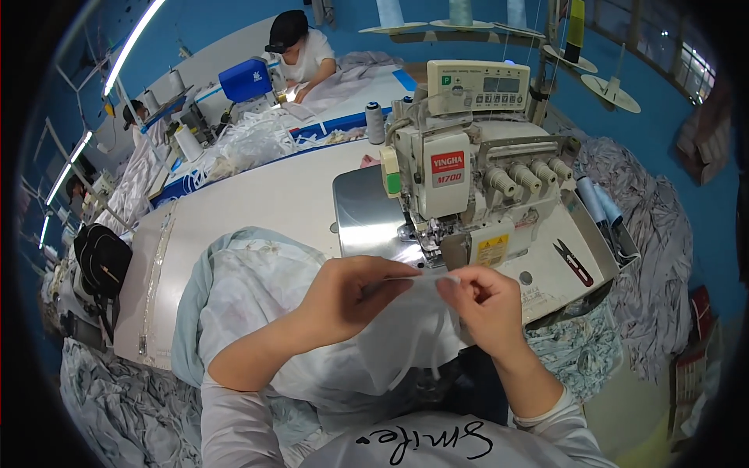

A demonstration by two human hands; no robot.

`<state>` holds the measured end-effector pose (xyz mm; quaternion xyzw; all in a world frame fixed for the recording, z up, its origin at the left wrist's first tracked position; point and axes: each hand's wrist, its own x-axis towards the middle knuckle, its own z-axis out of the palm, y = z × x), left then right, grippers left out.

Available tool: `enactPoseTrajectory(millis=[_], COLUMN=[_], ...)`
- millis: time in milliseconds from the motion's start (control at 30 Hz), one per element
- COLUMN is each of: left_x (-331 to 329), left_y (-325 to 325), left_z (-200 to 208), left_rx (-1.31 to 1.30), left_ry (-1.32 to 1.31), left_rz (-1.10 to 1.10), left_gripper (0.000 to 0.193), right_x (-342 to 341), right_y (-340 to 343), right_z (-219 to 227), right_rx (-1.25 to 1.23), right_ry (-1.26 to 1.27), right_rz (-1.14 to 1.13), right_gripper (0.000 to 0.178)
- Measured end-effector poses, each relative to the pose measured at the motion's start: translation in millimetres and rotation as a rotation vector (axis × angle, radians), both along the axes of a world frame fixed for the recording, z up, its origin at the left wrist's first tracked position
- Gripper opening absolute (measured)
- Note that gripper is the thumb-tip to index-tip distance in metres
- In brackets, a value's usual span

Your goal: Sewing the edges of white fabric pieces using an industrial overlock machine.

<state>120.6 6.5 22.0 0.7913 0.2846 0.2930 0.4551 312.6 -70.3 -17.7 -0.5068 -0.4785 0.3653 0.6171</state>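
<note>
A workshop with blue walls [714,265] surrounds a white sewing table [250,199], whose edges bend in the wide view. The tabletop stretches from my fabric toward a second worktable, where a co-worker [312,62] in a white top and black cap leans over pale cloth. A sewing machine [445,175] stands at the right of my table, its shiny metal plate [374,226] reaching left. My left side has more room; on the right, the machine and the table's edge confine the space.

My left hand [335,295] and right hand [490,306] meet just in front of the machine. Each pinches a narrow white strip [427,277] between thumb and forefinger, fingertips near one another, with a short stretch between them. White lengths hang below. Sheer white fabric [257,300] with a pale blue-green border spreads under my left forearm, over the table's near edge and toward my lap.

Beyond my right hand, dark-handled thread snips [575,264] lie near the table's right corner, beside a side tray. Past that edge, heaped grey cloth [644,242] crowds the way.
</note>
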Motion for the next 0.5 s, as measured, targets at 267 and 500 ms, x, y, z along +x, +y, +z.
enactPoseTrajectory(millis=[267, 500], left_x=[4.5, 7.5], left_y=[12.2, 35.7], left_z=[2.4, 4.0], left_rx=[0.662, 0.626], left_ry=[0.193, 0.210], left_rz=[0.072, 0.021], left_gripper=[0.015, 0.018], right_x=[6.2, 9.2], right_y=[30.9, 40.3], right_z=[-5.0, -0.8], right_rx=[0.009, -0.015], right_ry=[-0.133, -0.248], right_rz=[-0.072, -0.135], right_gripper=[0.009, 0.011])
